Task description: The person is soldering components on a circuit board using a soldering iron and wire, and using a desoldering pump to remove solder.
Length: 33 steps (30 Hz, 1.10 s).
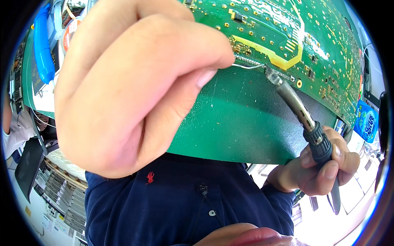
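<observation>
My left hand is closed in a pinch, large in the view, with a thin strand of solder wire coming out between thumb and forefinger. The wire's far end reaches the tip of a soldering iron at the near edge of a green circuit board. Around the iron's dark handle my right hand is closed, its barrel slanting up and left. Rows of small pins run along the board's edge beside the tip. My left hand covers the board's left part.
Beneath the board lies a green mat. A blue tool handle and a round reel with an orange label are at the upper left. At the right stands a blue packet. Another person's sleeve shows at the far left.
</observation>
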Each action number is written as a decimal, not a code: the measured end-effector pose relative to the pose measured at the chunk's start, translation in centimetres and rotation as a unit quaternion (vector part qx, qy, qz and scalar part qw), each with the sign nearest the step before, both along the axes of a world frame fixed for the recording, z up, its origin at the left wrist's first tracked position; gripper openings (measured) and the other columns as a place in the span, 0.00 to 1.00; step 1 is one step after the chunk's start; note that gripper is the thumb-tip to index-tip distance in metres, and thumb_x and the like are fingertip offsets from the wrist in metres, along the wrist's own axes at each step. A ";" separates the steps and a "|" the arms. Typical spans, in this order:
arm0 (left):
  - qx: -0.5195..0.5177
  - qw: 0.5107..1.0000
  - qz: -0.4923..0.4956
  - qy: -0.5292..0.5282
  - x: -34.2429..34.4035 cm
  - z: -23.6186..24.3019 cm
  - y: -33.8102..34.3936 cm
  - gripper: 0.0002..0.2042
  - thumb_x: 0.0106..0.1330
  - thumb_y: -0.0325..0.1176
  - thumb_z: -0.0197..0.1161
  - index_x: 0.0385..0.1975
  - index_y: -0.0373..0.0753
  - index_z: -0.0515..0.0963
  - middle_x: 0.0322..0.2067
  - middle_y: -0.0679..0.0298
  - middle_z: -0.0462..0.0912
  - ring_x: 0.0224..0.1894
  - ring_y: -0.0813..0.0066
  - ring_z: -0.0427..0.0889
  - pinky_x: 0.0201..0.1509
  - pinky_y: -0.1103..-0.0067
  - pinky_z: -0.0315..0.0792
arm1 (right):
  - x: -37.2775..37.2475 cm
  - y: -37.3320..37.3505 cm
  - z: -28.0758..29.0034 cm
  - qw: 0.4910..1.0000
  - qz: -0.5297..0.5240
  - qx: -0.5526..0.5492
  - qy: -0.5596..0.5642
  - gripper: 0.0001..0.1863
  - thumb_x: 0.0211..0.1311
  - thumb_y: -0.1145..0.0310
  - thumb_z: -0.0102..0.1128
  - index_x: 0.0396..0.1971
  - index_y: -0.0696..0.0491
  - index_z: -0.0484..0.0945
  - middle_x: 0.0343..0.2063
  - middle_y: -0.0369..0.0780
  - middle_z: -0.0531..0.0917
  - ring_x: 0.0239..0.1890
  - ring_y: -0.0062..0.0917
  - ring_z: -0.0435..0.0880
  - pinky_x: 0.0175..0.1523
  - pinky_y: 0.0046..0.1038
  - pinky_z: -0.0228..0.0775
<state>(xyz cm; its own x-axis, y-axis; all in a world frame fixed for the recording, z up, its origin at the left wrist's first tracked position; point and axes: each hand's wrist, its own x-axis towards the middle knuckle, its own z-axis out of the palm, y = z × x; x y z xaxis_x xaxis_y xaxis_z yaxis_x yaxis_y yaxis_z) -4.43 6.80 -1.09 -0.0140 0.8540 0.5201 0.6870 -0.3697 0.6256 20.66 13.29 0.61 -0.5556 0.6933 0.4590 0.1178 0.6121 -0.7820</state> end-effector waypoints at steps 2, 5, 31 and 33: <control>-0.035 0.999 0.020 0.004 0.5 0.4 -0.2 0.09 0.50 0.15 0.60 0.32 0.31 0.76 0.28 0.58 0.72 0.22 0.82 0.65 0.23 0.88 0.56 | -0.1 -0.2 -0.1 1.000 -0.012 0.001 0.014 0.12 0.61 0.63 0.52 0.38 0.55 0.64 0.08 0.35 0.68 0.08 0.19 0.66 0.12 0.21 0.55; -0.122 0.989 0.059 0.055 1.5 1.9 0.1 0.09 0.49 0.15 0.60 0.32 0.30 0.76 0.28 0.58 0.72 0.22 0.82 0.66 0.22 0.89 0.56 | 0.2 -0.1 -0.1 1.000 0.003 -0.003 0.004 0.13 0.61 0.64 0.53 0.39 0.55 0.64 0.08 0.35 0.69 0.09 0.20 0.67 0.13 0.21 0.56; -0.018 1.000 -0.006 0.011 -0.2 0.3 -0.2 0.09 0.50 0.14 0.60 0.32 0.31 0.76 0.29 0.58 0.73 0.19 0.85 0.66 0.22 0.90 0.57 | -0.8 -0.5 -0.5 0.998 -0.046 0.024 0.034 0.12 0.59 0.62 0.52 0.33 0.56 0.66 0.07 0.35 0.67 0.08 0.18 0.65 0.15 0.21 0.53; -0.026 1.000 -0.006 0.012 -0.2 0.4 -0.3 0.09 0.50 0.14 0.60 0.32 0.31 0.76 0.29 0.58 0.73 0.19 0.85 0.66 0.21 0.90 0.57 | -0.8 -0.5 -0.6 0.998 -0.036 0.023 0.052 0.10 0.59 0.65 0.46 0.30 0.58 0.68 0.07 0.37 0.67 0.09 0.18 0.65 0.20 0.21 0.56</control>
<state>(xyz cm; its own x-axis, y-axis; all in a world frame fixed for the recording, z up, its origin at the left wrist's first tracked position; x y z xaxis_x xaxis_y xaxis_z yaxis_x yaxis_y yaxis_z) -4.64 6.54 -0.70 0.0083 0.8795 0.4757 0.6975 -0.3460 0.6275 19.85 12.76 0.00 -0.4539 0.7057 0.5440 0.0827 0.6413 -0.7628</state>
